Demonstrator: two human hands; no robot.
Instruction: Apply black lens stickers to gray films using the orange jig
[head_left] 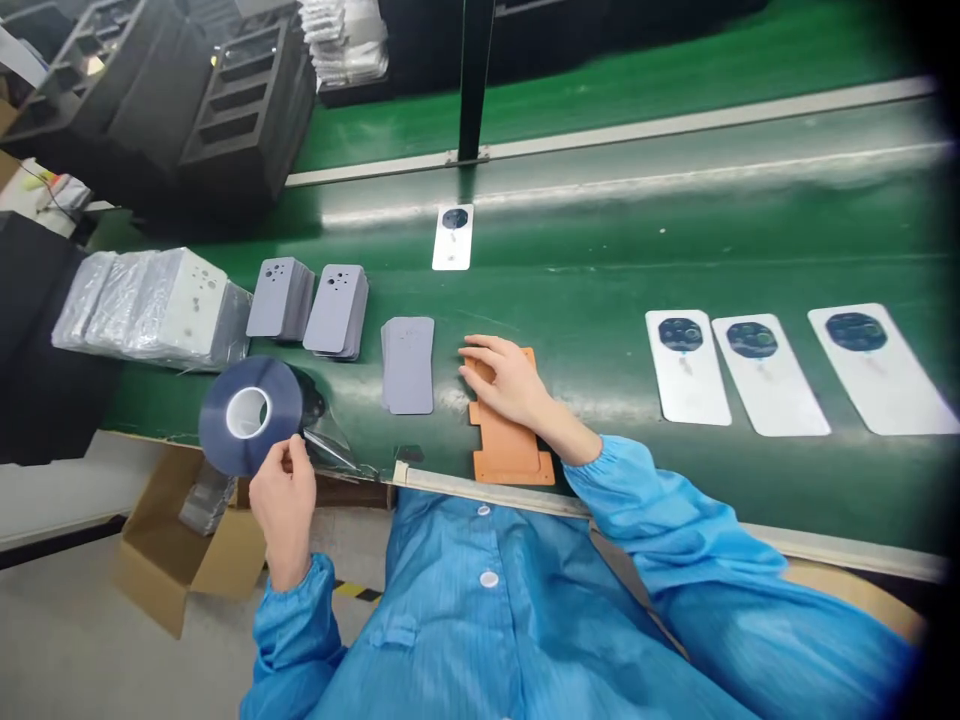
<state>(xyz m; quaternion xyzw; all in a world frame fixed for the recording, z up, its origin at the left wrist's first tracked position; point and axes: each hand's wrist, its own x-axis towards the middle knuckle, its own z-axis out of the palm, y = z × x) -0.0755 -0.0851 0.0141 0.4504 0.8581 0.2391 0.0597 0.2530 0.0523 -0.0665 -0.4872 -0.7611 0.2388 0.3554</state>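
Four white back covers (453, 238) (688, 368) (769, 375) (877, 370), three grey stacks (281, 298) (337, 310) (409, 365), one tape roll (217, 432), one orange jig (510, 450).

Just the one camera here, riding on the person's head and looking forward and down over their own blue-sleeved chest at the green conveyor belt (600, 290). It's sitting close in. The left hand (283, 505) pinching the tape roll (275, 390) is landing lower left, and the right hand (506, 385) on the orange jig (510, 455) is sitting near centre. The belt is running tilted across the frame, with black foam trays (247, 110) showing far up top.
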